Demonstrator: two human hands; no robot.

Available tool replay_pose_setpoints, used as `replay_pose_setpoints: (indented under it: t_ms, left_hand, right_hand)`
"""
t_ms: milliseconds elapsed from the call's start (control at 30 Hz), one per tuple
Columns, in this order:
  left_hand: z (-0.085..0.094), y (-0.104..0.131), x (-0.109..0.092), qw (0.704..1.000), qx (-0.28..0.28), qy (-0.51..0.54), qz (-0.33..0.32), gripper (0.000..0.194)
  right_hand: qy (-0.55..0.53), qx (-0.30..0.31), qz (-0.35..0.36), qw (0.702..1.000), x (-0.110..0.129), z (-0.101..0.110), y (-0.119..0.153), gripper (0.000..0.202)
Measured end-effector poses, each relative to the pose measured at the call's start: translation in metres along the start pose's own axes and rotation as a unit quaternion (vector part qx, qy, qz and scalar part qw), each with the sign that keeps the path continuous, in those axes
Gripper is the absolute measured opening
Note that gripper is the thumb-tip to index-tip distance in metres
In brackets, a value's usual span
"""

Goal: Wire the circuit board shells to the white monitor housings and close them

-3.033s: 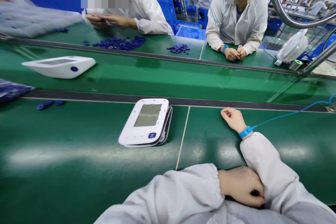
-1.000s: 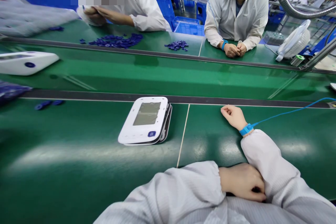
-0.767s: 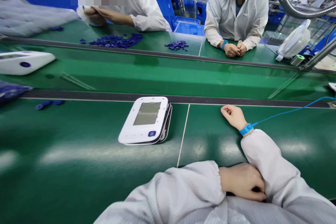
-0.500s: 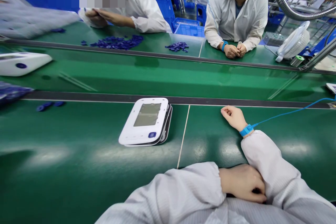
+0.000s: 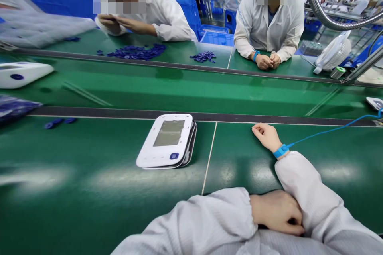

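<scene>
My left hand [image 5: 278, 212] lies across my body at the table's near edge. Its fingers curl into a loose fist against my right sleeve [image 5: 311, 191], with nothing visible in them. Farther out on the green tabletop rests my right hand [image 5: 266, 136], its fingers folded in and nothing seen inside. A blue wrist strap [image 5: 281, 150] with a cord circles that wrist. To the left of both hands, apart from them, sits a white device housing with a display [image 5: 169, 133] and a dark blue button. It lies slightly tilted on other housing parts.
A green conveyor belt [image 5: 191, 91] crosses ahead, carrying a white housing [image 5: 22, 75] at left. Small blue parts [image 5: 54, 123] and a plastic bag [image 5: 18, 107] lie left. Two co-workers sit opposite, near piles of blue parts [image 5: 136, 51] and a white fan [image 5: 333, 51].
On the belt, the white housing at far left and the device at far right have shifted slightly left. The view has tipped up a little. Both my hands stay in place.
</scene>
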State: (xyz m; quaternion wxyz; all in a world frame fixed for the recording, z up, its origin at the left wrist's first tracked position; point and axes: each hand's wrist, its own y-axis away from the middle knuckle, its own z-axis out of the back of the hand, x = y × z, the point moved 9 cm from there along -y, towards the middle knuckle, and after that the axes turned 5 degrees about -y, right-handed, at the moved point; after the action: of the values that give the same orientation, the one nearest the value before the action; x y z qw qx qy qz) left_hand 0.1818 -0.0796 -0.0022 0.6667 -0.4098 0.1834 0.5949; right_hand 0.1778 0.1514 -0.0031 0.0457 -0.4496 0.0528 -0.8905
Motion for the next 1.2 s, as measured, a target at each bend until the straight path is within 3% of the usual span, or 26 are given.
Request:
replay_pose_setpoints:
  t_ms: [533, 867, 1200]
  left_hand:
    - [0.0028, 0.0021, -0.0021, 1.000, -0.016, -0.018, -0.001, 0.021]
    - [-0.0031, 0.0019, 0.0014, 1.000, 0.018, -0.016, 0.013, 0.022]
    - [-0.0012, 0.0017, 0.0003, 1.000, 0.003, -0.006, -0.003, 0.024]
  right_hand:
    - [-0.010, 0.000, -0.001, 1.000, -0.0009, -0.0010, 0.0003, 0.020]
    - [-0.011, 0.001, 0.000, 1.000, -0.0022, -0.0006, 0.0006, 0.020]
    - [-0.008, -0.001, 0.001, 1.000, -0.0026, -0.0001, 0.0004, 0.020]
